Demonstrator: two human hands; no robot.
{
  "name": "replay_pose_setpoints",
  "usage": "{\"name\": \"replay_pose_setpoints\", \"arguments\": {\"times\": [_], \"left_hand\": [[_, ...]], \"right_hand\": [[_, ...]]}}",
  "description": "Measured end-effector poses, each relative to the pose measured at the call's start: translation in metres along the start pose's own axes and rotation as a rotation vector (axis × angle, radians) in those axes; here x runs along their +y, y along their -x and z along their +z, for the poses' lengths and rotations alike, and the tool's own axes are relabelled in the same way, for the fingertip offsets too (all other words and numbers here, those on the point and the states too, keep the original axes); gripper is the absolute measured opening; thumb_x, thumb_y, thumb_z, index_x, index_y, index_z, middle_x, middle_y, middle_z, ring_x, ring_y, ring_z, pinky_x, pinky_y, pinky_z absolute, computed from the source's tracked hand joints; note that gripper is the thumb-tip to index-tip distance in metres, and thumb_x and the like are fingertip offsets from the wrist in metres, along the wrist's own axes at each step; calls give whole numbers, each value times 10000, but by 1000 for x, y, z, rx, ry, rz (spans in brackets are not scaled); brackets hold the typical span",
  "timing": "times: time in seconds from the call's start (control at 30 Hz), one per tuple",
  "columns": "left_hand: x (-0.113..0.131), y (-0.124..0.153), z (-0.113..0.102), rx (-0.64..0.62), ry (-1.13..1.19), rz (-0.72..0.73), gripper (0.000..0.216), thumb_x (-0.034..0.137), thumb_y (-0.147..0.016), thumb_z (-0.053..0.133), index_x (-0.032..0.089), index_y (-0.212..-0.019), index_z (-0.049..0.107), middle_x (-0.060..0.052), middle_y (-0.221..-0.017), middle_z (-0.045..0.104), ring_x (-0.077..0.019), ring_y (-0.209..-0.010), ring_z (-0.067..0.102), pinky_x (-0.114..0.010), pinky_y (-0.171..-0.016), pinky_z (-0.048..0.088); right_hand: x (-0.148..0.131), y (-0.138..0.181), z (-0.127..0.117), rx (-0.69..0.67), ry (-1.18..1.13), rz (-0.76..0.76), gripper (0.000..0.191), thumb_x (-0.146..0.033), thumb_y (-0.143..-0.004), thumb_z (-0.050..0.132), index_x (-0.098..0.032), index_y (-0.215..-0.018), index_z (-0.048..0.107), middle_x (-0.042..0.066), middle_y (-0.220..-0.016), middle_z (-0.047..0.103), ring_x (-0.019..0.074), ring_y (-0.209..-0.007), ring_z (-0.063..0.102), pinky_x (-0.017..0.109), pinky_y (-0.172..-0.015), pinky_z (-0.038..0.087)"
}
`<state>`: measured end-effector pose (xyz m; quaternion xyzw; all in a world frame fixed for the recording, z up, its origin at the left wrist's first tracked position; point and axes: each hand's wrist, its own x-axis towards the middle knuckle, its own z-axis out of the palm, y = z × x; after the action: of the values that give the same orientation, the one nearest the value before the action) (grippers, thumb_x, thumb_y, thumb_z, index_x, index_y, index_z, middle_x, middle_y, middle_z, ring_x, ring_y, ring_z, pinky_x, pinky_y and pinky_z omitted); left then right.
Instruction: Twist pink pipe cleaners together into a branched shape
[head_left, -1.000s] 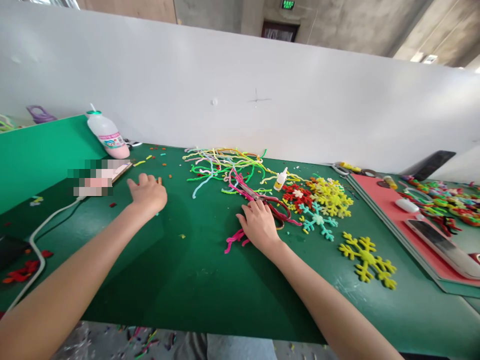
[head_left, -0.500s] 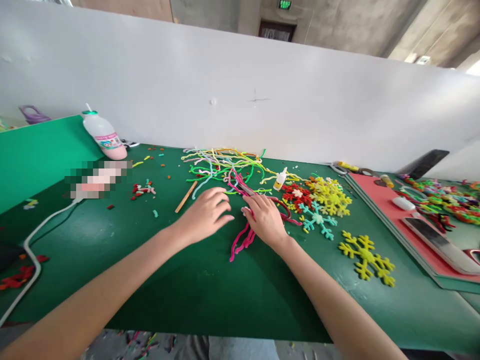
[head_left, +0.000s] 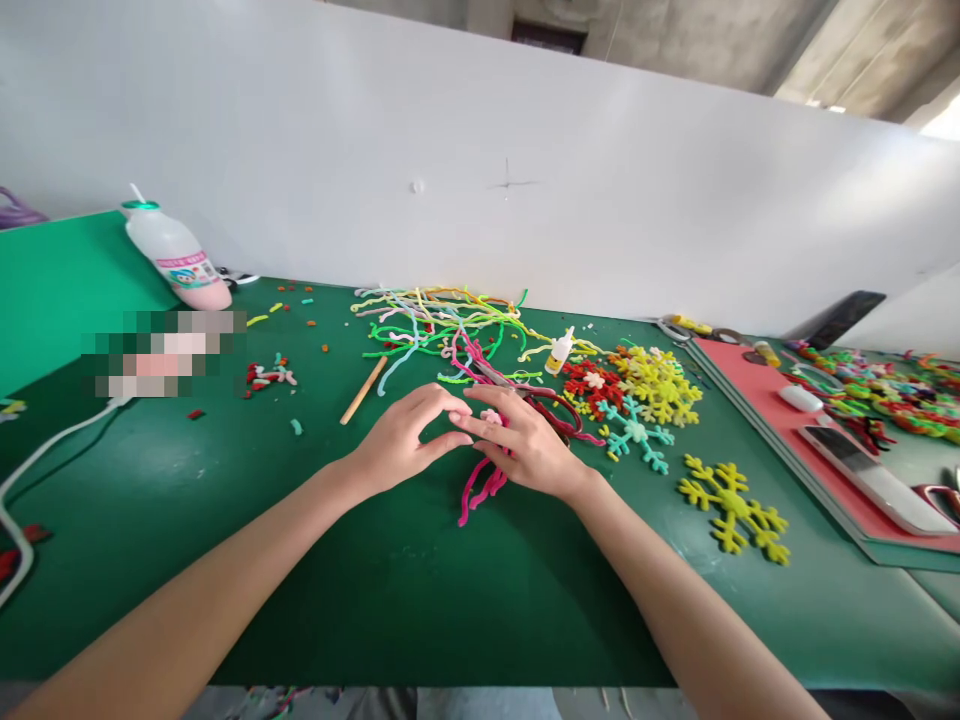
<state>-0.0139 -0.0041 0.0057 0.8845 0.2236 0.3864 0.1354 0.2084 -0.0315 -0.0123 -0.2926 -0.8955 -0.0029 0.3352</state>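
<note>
Hot-pink fuzzy craft stems (head_left: 495, 483) lie on the dark green tabletop (head_left: 420, 610), right in front of you, with their loose ends poking out under your right hand (head_left: 525, 440). Your left hand (head_left: 401, 440) is curved like a C, with a narrow gap between the thumb and the fingers. Your right hand reaches across with its fingers a bit spread, and the fingertips of both hands come together. A small pale-pink fuzzy piece (head_left: 491, 416) shows between your right fingers. Your fingers hide a lot, so it is not possible to tell if either hand is pinching something.

Just past your right hand are metal scissors with dark red handles (head_left: 559, 408), lying by more of the pink stems. A thin tan wooden stick (head_left: 364, 390) lies near your left hand. Behind your hands there is a messy heap of long, fuzzy stems in many colors (head_left: 427, 325). To the right of the heap is a little white glue bottle with a yellow label (head_left: 560, 352).

Further right you have red fuzzy snowflakes (head_left: 589, 388), a pile of yellow fuzzy snowflakes (head_left: 664, 390) and a teal fuzzy snowflake (head_left: 636, 432). One big yellow-green fuzzy snowflake (head_left: 733, 503) lies by itself, closer to you. Over on the left are tiny cut bits in red, white and teal (head_left: 271, 376).
</note>
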Motion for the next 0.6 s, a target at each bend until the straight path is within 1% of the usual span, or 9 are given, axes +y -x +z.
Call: {"name": "replay_pose_setpoints", "arguments": {"times": [0.1, 0.2, 0.3, 0.4, 0.5, 0.6], "left_hand": [[1, -1, -2, -8, 28, -28, 90, 267, -906, 610, 193, -935, 569, -26, -897, 645, -153, -856, 619, -282, -789, 489], [5, -2, -2, -8, 102, -134, 109, 301, -916, 588, 192, -907, 599, -24, -888, 674, -155, -848, 639, -281, -793, 495], [9, -3, -1, -5, 243, -301, 175, 349, -929, 554, 200, -941, 644, -35, -925, 707, -168, -872, 663, -287, -809, 512], [13, -4, 0, 12, 470, -440, 217, 378, -923, 561, 189, -966, 659, -43, -917, 704, -173, -861, 674, -289, -798, 529], [15, -4, 3, 35, 647, -510, 216, 373, -909, 590, 170, -948, 655, -33, -836, 687, -167, -821, 669, -290, -782, 528], [16, -4, 4, 39, 702, -532, 203, 359, -906, 600, 164, -930, 650, -23, -786, 675, -160, -803, 659, -285, -774, 515]], "right_hand": [[1, 3, 0, -57, 42, 20, 506, -141, -922, 499, -300, -1402, 477, 108, -1455, 436, 247, -1381, 387, 492, -1051, 448], [-1, 4, 1, -78, 12, 60, 506, -144, -915, 509, -307, -1393, 485, 107, -1462, 440, 251, -1381, 392, 511, -1047, 450], [-5, 2, 3, -23, -127, 106, 524, -172, -898, 558, -324, -1395, 483, 105, -1430, 470, 250, -1331, 453, 489, -999, 494], [-11, -2, 5, 36, -318, 167, 492, -217, -883, 613, -309, -1360, 533, 107, -1387, 505, 246, -1289, 499, 467, -997, 498], [-16, -7, 4, 74, -482, 213, 446, -231, -870, 648, -284, -1309, 588, 106, -1351, 540, 236, -1270, 524, 465, -1049, 454], [-17, -9, 2, 84, -581, 245, 422, -251, -862, 668, -285, -1278, 611, 91, -1332, 558, 227, -1254, 541, 463, -1066, 436]]}}
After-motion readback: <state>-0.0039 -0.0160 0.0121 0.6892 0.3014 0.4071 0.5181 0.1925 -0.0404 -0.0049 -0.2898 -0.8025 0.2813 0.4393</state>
